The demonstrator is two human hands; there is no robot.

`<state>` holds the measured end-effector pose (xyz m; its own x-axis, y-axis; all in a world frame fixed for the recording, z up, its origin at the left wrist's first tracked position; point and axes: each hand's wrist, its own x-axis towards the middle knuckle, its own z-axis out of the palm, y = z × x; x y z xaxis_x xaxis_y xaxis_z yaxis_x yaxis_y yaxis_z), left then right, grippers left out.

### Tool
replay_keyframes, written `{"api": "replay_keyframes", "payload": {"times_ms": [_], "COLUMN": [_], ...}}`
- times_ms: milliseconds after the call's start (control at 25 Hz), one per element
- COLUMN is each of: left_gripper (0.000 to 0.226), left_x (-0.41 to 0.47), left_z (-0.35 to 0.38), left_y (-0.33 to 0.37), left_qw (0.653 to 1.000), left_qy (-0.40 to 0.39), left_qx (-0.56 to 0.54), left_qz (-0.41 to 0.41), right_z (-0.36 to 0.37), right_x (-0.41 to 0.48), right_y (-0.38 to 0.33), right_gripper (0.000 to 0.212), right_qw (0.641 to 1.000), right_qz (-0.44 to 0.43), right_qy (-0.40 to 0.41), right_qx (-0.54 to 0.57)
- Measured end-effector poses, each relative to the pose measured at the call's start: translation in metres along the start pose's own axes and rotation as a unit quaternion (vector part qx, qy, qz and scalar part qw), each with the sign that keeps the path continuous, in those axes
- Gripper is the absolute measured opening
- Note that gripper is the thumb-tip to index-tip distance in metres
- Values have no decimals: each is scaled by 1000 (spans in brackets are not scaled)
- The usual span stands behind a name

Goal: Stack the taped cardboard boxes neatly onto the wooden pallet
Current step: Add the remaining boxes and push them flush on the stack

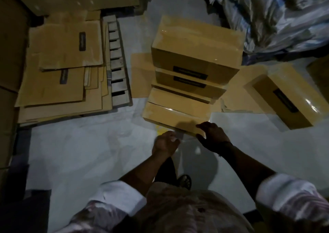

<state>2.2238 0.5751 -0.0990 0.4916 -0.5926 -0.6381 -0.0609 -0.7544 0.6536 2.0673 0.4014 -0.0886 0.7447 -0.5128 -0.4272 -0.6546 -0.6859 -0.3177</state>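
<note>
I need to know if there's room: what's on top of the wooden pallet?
Flattened cardboard sheets lie piled on the pallet, leaving only a strip of slats bare along its right side. Anything under the sheets is hidden.

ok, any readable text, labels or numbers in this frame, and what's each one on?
None legible; every printed label is too blurred to read.
Top box label: blurred.
Second box label: blurred.
Right box label: blurred.
Upper flattened carton label: blurred.
Lower flattened carton label: blurred.
</note>
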Motion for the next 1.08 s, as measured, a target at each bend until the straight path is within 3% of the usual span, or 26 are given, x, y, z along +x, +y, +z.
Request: {"api": "replay_keyframes", "payload": {"times_ms": [120, 480, 600, 760, 840, 920, 1080], "left_gripper": [44, 59, 64, 73, 69, 72, 77], "left_x": [55, 205, 246, 320, 357, 388, 437], "left_z": [-15, -3, 34, 116, 151, 185, 245], "left_y": [17, 18, -2, -50, -67, -87, -117], "left_qw": [1000, 993, 994, 972, 958, 952, 921], "left_qy": [-19, 32, 68, 182, 192, 195, 284], "left_qx": [-2, -41, -1, -72, -118, -98, -117], "left_qz": [-18, -104, -91, -130, -177, -215, -238], "right_z": [-19, -33, 0, 72, 108, 141, 206], "right_x": [54, 216, 272, 365, 416, 464, 531], "right_y": [4, 40, 63, 107, 140, 170, 217], "right_gripper": [52, 55, 56, 57, 58, 58, 67], "right_qw": [998, 983, 977, 942, 925, 920, 920], "right_qz": [-1, -86, -124, -218, -263, -280, -301], "right_qy": [-40, -144, -155, -180, -185, -178, -185], "right_qx": [-38, -78, -81, -178, -204, -210, -172]}}
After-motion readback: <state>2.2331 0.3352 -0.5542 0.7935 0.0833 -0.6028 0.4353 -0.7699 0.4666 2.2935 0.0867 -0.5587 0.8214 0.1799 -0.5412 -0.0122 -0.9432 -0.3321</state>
